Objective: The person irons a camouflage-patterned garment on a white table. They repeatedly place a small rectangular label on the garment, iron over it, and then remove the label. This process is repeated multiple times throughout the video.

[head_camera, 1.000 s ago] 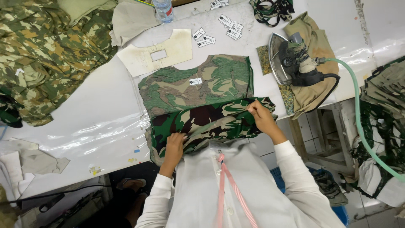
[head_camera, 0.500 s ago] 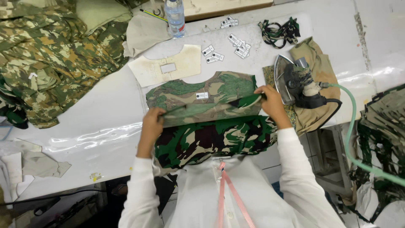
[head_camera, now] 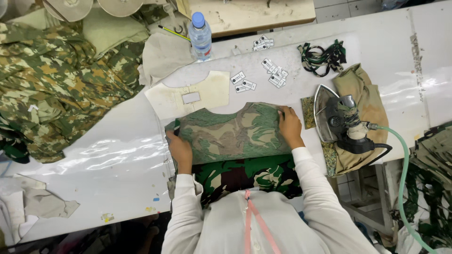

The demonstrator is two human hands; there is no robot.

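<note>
A camouflage fabric piece [head_camera: 230, 134] lies on the white table [head_camera: 103, 155] in front of me, its paler reverse side facing up. A darker green camouflage layer [head_camera: 245, 174] hangs below it toward my body. My left hand [head_camera: 178, 145] presses the piece's left edge. My right hand [head_camera: 288, 124] grips its upper right edge. A cream cardboard template [head_camera: 188, 96] with a small rectangular cut-out lies just beyond the fabric.
A steam iron [head_camera: 336, 120] with a green hose rests on a tan pad at my right. Small white labels [head_camera: 263, 70], a water bottle [head_camera: 200, 37] and dark straps [head_camera: 322, 56] lie farther back. A heap of camouflage garments [head_camera: 56, 89] fills the left.
Both hands moved up from the near table edge, folding the fabric away from me. The label side is now covered and the pale reverse shows.
</note>
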